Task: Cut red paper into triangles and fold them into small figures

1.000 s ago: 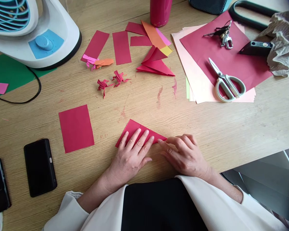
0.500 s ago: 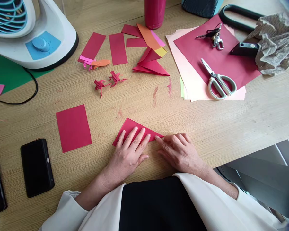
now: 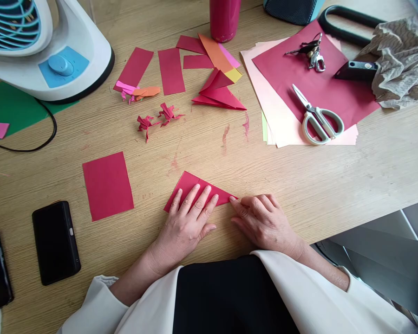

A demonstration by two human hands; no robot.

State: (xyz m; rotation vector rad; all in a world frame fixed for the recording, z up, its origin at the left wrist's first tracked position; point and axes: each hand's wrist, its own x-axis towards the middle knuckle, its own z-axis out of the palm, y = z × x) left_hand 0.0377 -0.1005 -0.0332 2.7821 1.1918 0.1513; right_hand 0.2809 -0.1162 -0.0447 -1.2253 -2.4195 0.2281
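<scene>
A folded piece of red paper (image 3: 185, 183) lies on the wooden table in front of me, its narrow tip pointing right. My left hand (image 3: 188, 218) rests flat on it with fingers spread, covering much of its lower part. At that narrow tip, my right hand (image 3: 261, 218) has its index fingertip touching the paper's end; its other fingers are curled in, and the thumb lies lower, off the paper. To the left of my hands is a flat red paper rectangle (image 3: 107, 186). Beyond them stand small folded red paper figures (image 3: 167, 112).
Scissors (image 3: 322, 121) and keys (image 3: 311, 52) lie on stacked paper (image 3: 264, 97) at right, near crumpled paper (image 3: 404, 65). A fan (image 3: 80, 60) stands at upper left. Two phones (image 3: 55, 243) lie at left. Paper strips (image 3: 171, 72) and a red cylinder (image 3: 224, 18) are farther back.
The right index fingertip has slid slightly right along the paper's edge to its tip. The left hand stays flat on the paper; the whole view has shifted a little.
</scene>
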